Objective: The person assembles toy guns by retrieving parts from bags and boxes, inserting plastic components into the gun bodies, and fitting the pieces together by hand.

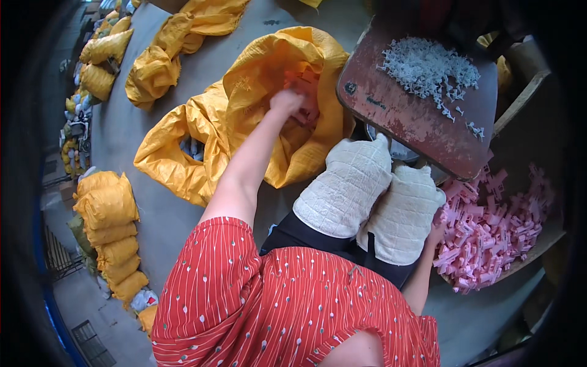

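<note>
My left hand (288,103) reaches down into a wide-mouthed yellow woven sack (254,92). Pink plastic pieces (309,92), tinted orange by the sack, lie beside and beneath it. Its fingers are blurred, so I cannot make out whether they hold a piece. Low on the right side, my right hand (436,231) is at the near edge of a big heap of pink plastic parts (489,229). The parts and my padded knee partly hide that hand, and its fingers do not show.
A worn reddish-brown board (391,101) bears a pile of small whitish plastic pieces (428,64). Quilted pale pads (345,189) cover my knees below it. Another yellow sack (183,156) slumps left of the open one. Filled yellow sacks (110,214) are stacked along the left.
</note>
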Action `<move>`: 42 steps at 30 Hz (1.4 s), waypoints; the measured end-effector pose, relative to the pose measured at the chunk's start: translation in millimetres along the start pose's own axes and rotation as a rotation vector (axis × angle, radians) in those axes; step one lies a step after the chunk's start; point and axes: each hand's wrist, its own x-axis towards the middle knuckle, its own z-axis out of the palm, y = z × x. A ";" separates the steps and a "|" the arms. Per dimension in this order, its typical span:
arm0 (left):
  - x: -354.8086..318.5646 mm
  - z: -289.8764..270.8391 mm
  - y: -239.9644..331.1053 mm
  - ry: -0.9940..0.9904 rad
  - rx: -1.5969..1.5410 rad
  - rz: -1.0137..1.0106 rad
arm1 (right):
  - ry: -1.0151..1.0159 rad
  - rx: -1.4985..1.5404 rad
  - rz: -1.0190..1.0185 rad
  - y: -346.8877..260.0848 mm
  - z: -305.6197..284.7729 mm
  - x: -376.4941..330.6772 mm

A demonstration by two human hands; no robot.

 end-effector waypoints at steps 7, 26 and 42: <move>-176.4 -24.5 108.2 0.276 -0.549 0.632 | 0.377 -0.334 -0.432 -153.1 -43.9 -27.4; -309.3 -2.6 146.8 0.202 -0.377 0.827 | 0.029 -0.293 -0.786 -348.9 16.2 94.5; -73.0 124.4 53.1 -0.255 -0.730 0.355 | 0.068 0.243 -0.483 -316.8 25.6 110.3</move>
